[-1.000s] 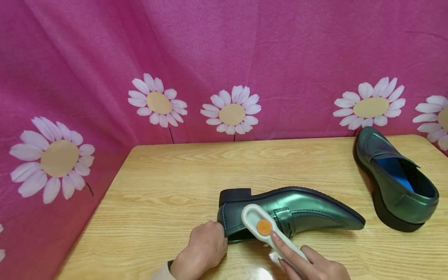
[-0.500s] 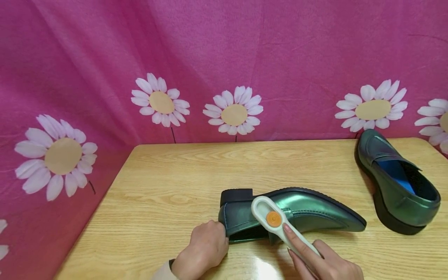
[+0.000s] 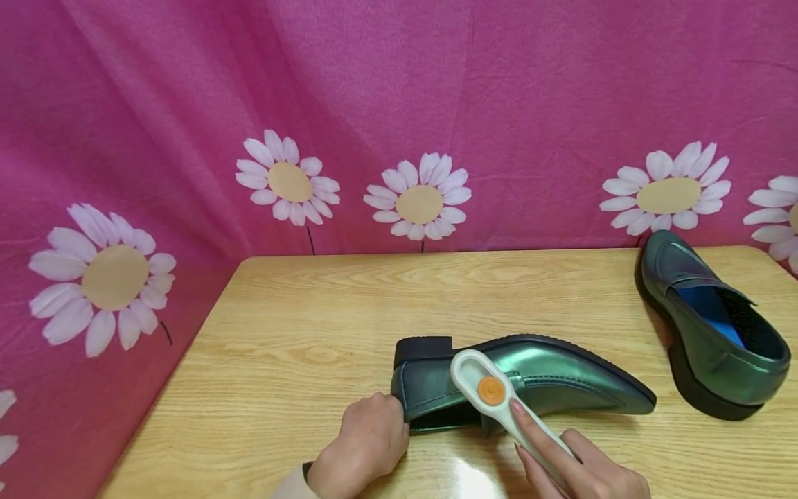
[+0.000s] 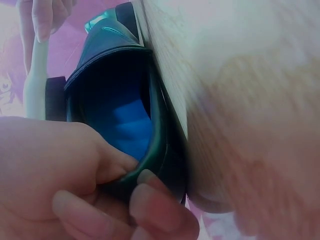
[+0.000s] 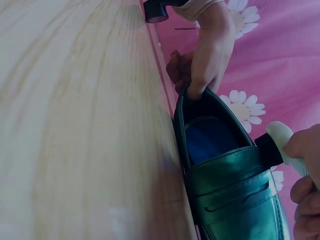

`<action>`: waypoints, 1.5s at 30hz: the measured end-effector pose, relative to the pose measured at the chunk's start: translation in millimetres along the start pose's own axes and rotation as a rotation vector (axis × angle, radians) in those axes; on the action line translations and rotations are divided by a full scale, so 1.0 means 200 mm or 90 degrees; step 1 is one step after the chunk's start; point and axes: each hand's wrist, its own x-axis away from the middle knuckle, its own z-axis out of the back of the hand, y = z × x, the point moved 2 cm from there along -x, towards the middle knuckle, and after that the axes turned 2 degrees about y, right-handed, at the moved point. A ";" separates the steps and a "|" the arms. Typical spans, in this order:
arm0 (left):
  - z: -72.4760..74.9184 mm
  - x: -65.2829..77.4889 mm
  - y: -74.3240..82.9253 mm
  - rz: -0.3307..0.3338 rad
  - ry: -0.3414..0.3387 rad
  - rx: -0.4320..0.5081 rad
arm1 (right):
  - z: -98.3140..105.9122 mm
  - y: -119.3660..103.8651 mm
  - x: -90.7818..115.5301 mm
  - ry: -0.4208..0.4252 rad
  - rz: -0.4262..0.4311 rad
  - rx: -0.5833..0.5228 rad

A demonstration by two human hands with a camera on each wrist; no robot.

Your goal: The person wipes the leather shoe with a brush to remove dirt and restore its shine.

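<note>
A shiny dark-green loafer [image 3: 570, 371] lies on its side on the wooden table, sole facing away and toe to the right. My left hand [image 3: 369, 438] pinches its heel rim, with the thumb inside the opening, as the left wrist view shows. In my right hand [image 3: 582, 468] is a white-handled shoe brush [image 3: 472, 378] with an orange button, the index finger stretched along its handle. The brush's dark block [image 5: 269, 150] meets the upper side of the loafer close to the strap. A blue insole [image 4: 120, 122] shows inside the shoe.
A second green loafer [image 3: 717, 360] stands upright at the right of the table [image 3: 299, 326], toe pointing to the back. Behind and left of the table hangs a pink curtain [image 3: 524, 104] with white daisies.
The brush in my right hand has slid right along the loafer's side, from near the heel toward the strap, then almost stopped. My left hand keeps its hold on the heel.
</note>
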 end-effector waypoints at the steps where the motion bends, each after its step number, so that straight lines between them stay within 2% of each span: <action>1: 0.00 0.00 0.00 0.000 -0.001 0.001 | 0.00 0.00 0.00 0.009 0.004 -0.008; 6: -0.01 0.00 0.00 0.002 -0.006 0.002 | 0.03 0.00 0.00 0.042 0.011 -0.024; 15: -0.01 0.00 0.00 0.010 -0.016 0.005 | 0.04 0.02 0.00 0.037 -0.050 -0.031; 20: -0.01 0.00 0.00 0.012 -0.018 0.002 | 0.02 0.02 0.00 0.021 0.002 -0.018; 23: -0.01 0.00 0.00 0.011 -0.015 -0.001 | 0.00 0.01 0.00 0.035 0.048 -0.020; 30: 0.00 0.00 0.00 0.000 -0.001 -0.002 | -0.03 -0.03 0.01 0.001 0.076 -0.006; 34: 0.00 0.01 0.00 -0.012 0.015 -0.001 | -0.04 -0.04 0.02 0.026 0.110 -0.013; 40: 0.00 0.00 0.00 -0.019 0.024 -0.001 | -0.04 -0.04 0.02 -0.004 0.093 -0.008; 45: 0.00 0.01 0.00 -0.020 0.030 -0.001 | -0.04 -0.03 0.02 -0.007 0.090 -0.006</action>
